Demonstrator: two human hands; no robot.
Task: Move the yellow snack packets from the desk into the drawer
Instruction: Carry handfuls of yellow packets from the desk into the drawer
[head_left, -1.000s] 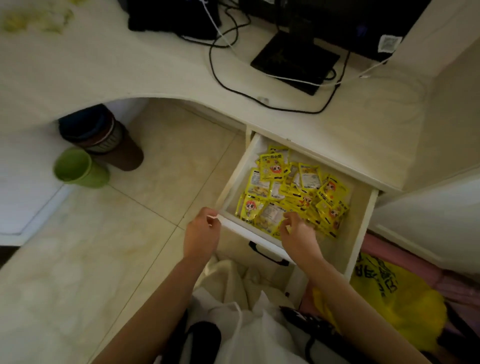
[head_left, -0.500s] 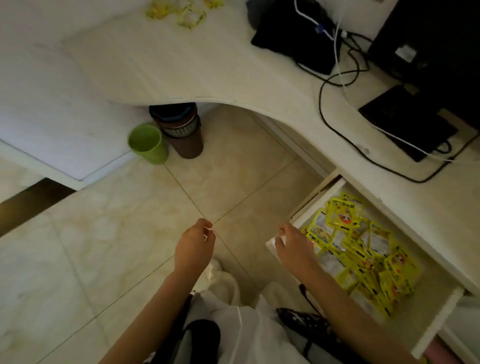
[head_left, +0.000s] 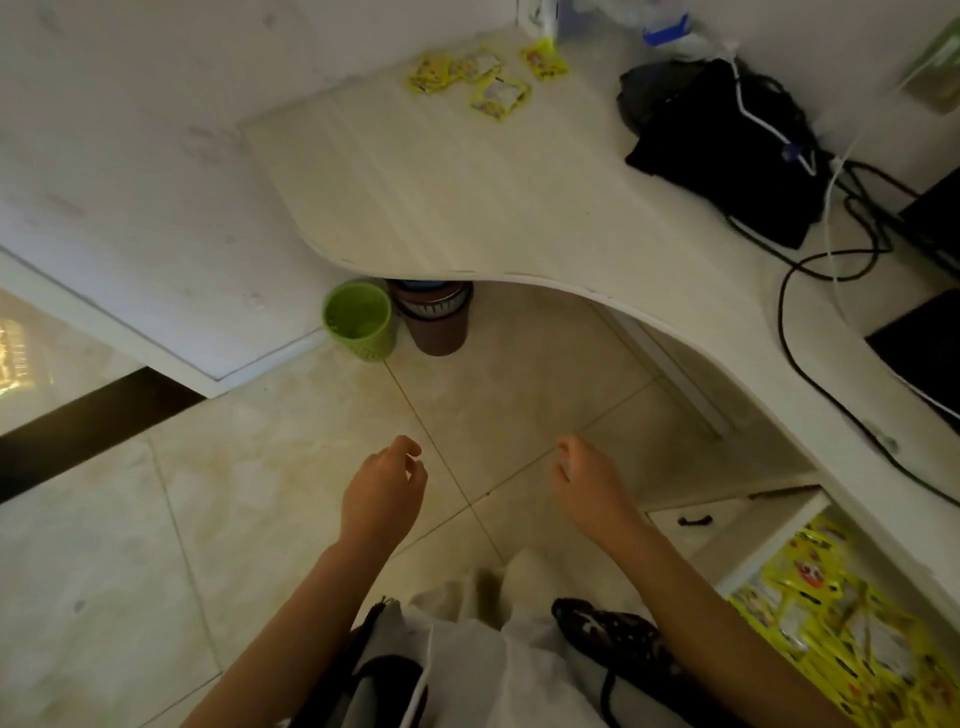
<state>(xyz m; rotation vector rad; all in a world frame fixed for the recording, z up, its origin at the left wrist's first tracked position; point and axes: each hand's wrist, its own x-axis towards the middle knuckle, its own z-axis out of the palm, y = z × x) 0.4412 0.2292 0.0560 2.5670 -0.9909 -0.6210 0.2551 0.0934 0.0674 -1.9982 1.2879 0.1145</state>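
Observation:
Several yellow snack packets (head_left: 480, 78) lie at the far corner of the pale wooden desk (head_left: 467, 197). The open drawer (head_left: 753, 551) at the lower right holds a heap of yellow packets (head_left: 841, 623). My left hand (head_left: 384, 493) and my right hand (head_left: 592, 488) hang over the floor tiles in front of me, fingers loosely curled, holding nothing. Both hands are well short of the desk packets and left of the drawer.
A green bin (head_left: 358, 319) and a brown bin (head_left: 434, 319) stand under the desk's curved edge. Black devices (head_left: 722, 150) and cables (head_left: 810, 291) occupy the desk's right side. A lower drawer with a black handle (head_left: 693, 519) sits under the open one.
My view has swung left, away from the drawer toward the desk corner. Both hands have left the drawer's front edge and now hover over the floor.

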